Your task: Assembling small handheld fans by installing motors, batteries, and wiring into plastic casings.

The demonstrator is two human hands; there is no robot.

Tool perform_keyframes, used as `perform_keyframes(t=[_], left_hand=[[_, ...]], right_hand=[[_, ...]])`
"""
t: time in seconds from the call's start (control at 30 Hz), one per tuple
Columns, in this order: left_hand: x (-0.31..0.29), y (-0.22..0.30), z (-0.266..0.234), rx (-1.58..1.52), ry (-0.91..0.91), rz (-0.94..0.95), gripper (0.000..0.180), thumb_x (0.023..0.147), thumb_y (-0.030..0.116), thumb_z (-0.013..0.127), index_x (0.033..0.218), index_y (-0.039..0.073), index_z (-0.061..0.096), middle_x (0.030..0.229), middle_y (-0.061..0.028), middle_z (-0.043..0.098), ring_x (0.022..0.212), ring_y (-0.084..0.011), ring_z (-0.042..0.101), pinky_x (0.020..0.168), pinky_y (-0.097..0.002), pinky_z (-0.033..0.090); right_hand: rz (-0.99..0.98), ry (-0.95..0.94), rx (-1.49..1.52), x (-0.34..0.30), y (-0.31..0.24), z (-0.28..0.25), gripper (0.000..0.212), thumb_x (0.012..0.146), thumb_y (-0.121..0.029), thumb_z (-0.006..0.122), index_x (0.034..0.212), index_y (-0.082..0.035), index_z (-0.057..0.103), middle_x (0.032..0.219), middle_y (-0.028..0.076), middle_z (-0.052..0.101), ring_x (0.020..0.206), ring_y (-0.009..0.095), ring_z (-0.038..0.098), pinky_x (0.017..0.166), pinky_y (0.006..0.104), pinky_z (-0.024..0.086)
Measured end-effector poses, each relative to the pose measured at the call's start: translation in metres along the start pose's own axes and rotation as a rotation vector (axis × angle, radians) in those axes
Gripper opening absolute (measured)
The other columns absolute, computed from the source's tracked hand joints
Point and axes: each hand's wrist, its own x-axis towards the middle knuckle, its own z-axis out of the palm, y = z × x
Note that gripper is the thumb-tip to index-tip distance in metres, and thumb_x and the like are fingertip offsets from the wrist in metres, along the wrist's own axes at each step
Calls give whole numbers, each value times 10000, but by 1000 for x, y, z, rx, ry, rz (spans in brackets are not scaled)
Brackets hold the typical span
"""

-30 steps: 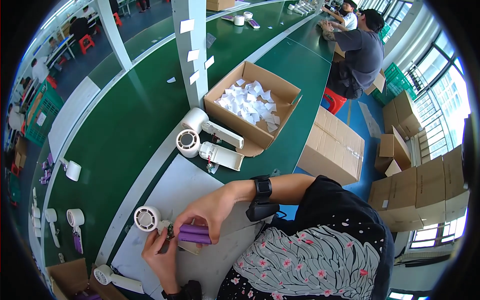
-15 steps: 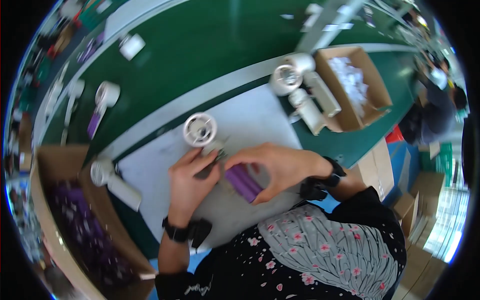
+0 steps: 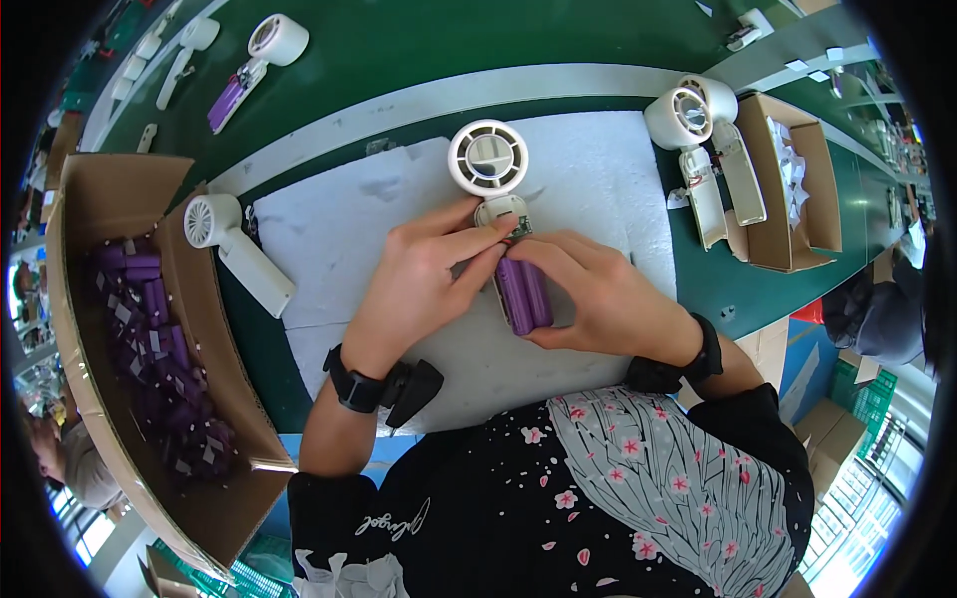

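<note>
A white handheld fan [image 3: 488,159] lies on a white foam mat [image 3: 329,229], its round head pointing away from me. A purple battery pack [image 3: 523,294] sits in the fan's open handle. My left hand [image 3: 419,284] presses its fingers on the handle and the top of the pack. My right hand [image 3: 598,294] grips the pack from the right side. Both wrists wear black bands.
A cardboard box [image 3: 80,249] of purple battery packs stands at the left. Another white fan [image 3: 234,249] lies beside it. Two fans [image 3: 698,140] and a box of white parts [image 3: 797,179] are at the right. More fans [image 3: 259,50] lie on the green bench.
The view has swung down and turned onto the mat. Both hands have brought the purple pack against the fan's handle, closer together than before.
</note>
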Motion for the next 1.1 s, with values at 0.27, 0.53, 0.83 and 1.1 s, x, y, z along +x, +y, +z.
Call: perform_keyframes(t=[0.27, 0.53, 0.83, 1.1], left_hand=[[-1, -5, -2, -4, 4, 38, 267, 804, 9, 666, 1068, 34, 701, 970, -164, 652, 756, -308, 649, 670, -344, 528], [-1, -3, -6, 2, -60, -28, 298, 797, 4, 681, 1087, 62, 712, 1098, -208, 658, 793, -291, 684, 704, -323, 542], [-1, -8, -6, -29, -38, -34, 351, 753, 20, 728, 1098, 85, 714, 1101, -213, 667, 863, -300, 699, 738, -313, 554], [2, -13, -9, -110, -60, -57, 465, 647, 78, 809, 1101, 96, 710, 1036, -198, 678, 801, -311, 687, 718, -312, 545]], right_hand=[[64, 12, -57, -6, -11, -1, 638, 613, -91, 840, 1185, -9, 569, 1223, 188, 557, 1040, 339, 595, 847, 391, 525], [-35, -4, -220, -14, -8, 3, 603, 611, -86, 835, 1157, 13, 600, 1338, 225, 502, 1019, 348, 587, 833, 399, 525], [-29, 44, -266, -14, -5, 9, 557, 591, -69, 831, 1102, 4, 623, 1351, 219, 503, 1022, 327, 595, 811, 387, 528], [70, 60, -150, -5, -7, 12, 577, 584, -39, 831, 1109, -40, 591, 1302, 178, 506, 996, 318, 597, 800, 382, 537]])
